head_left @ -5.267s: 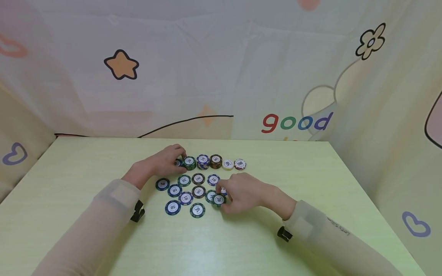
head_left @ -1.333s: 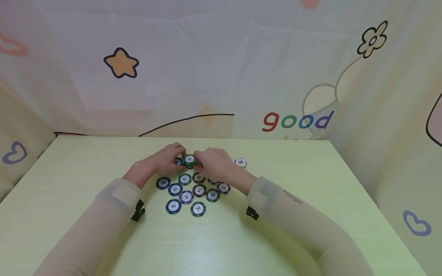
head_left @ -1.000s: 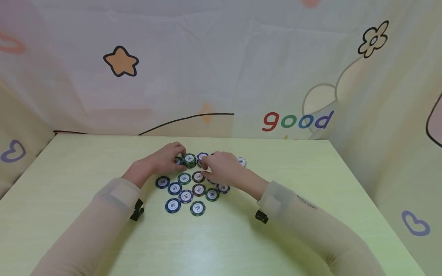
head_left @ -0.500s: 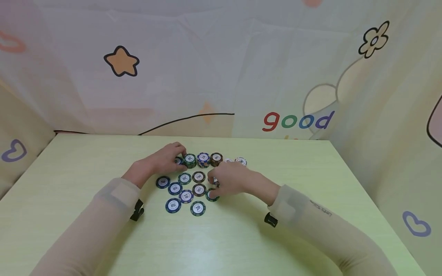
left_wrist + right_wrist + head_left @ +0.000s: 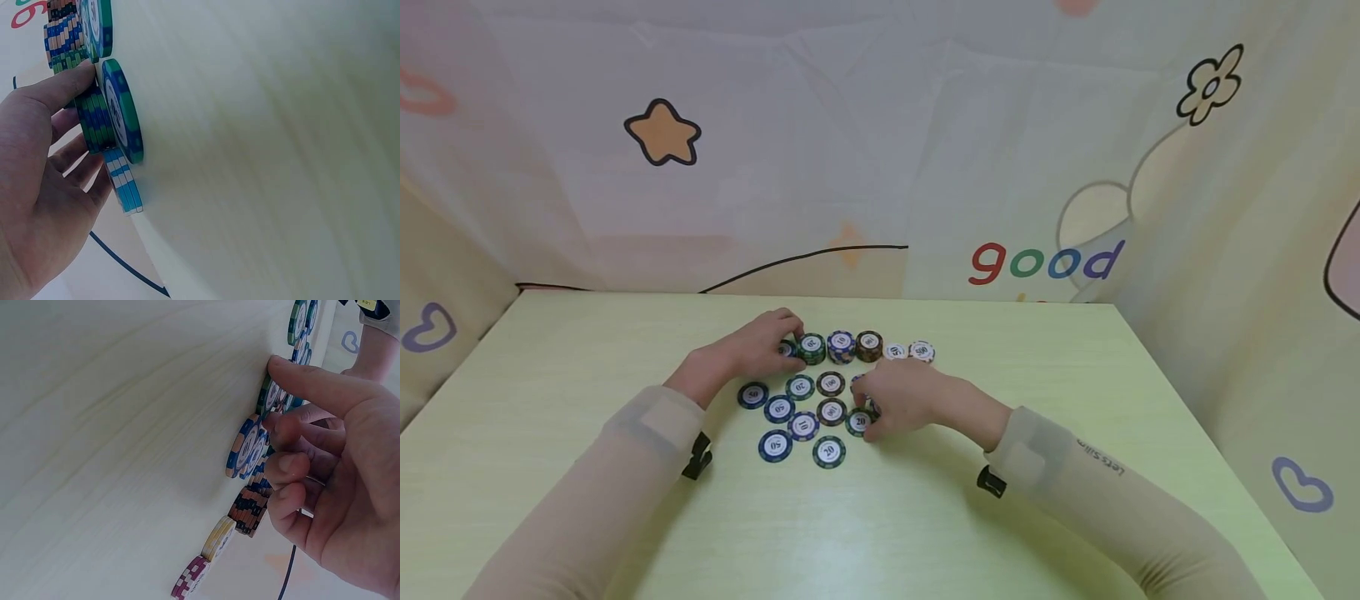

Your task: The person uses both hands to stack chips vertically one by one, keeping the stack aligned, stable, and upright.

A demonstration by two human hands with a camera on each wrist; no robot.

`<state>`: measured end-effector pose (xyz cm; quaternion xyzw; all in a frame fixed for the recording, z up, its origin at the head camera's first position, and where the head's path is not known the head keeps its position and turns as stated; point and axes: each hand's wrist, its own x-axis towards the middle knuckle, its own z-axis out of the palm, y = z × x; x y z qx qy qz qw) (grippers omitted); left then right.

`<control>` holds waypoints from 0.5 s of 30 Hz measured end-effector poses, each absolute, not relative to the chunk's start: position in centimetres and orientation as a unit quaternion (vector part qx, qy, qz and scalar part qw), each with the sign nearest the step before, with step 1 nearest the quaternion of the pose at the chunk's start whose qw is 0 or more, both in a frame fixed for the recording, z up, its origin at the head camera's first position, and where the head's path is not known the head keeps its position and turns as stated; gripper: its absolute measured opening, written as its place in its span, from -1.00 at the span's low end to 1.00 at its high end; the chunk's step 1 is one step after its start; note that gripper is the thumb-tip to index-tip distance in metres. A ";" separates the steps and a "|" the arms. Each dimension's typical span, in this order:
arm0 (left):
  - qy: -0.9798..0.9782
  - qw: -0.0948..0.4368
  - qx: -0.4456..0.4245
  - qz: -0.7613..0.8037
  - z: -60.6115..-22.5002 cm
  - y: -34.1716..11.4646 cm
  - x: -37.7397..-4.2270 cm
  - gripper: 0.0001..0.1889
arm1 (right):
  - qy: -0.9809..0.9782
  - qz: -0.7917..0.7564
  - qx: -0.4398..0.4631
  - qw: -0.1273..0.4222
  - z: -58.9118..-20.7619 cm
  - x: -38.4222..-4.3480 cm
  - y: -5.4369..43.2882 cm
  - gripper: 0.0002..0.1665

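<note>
My left hand (image 5: 763, 343) holds its thumb and fingers around the left end of a back row of poker chips. A dark blue stack (image 5: 95, 122) lies inside that grip, with the thumb reaching to the edge of the green stack (image 5: 812, 350). A light blue and white stack (image 5: 124, 184) stands beside the fingers in the left wrist view. My right hand (image 5: 910, 394) has its thumb and curled index finger at opposite edges of a green chip (image 5: 858, 422) marked 20. It partly covers the blue chips (image 5: 245, 450) beyond.
Along the back row follow a blue stack (image 5: 841, 347), a brown stack (image 5: 869, 347), yellow chips (image 5: 895, 352) and white-and-purple chips (image 5: 921, 352). Several loose chips lie in front, including a dark blue chip (image 5: 775, 447) and a green chip (image 5: 829, 452). A printed curtain (image 5: 865, 150) borders the table.
My right hand carried a green chip at first, then was beside the back row's green stack without it afterward. It has since returned to the front chips. My left hand stays put.
</note>
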<state>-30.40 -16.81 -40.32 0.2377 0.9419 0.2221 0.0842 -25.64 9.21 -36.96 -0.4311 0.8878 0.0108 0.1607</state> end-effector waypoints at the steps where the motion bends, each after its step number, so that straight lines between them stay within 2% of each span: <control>1: 0.942 0.084 0.238 0.222 -40.3 -16.8 -30.4 -0.59 | 0.887 0.010 -0.433 0.159 -37.0 -25.6 9.2 -0.59; 15: 0.941 0.084 0.239 0.225 -40.2 -16.9 -30.4 -0.62 | 0.883 0.009 -0.443 0.154 -37.3 -25.5 9.2 -0.62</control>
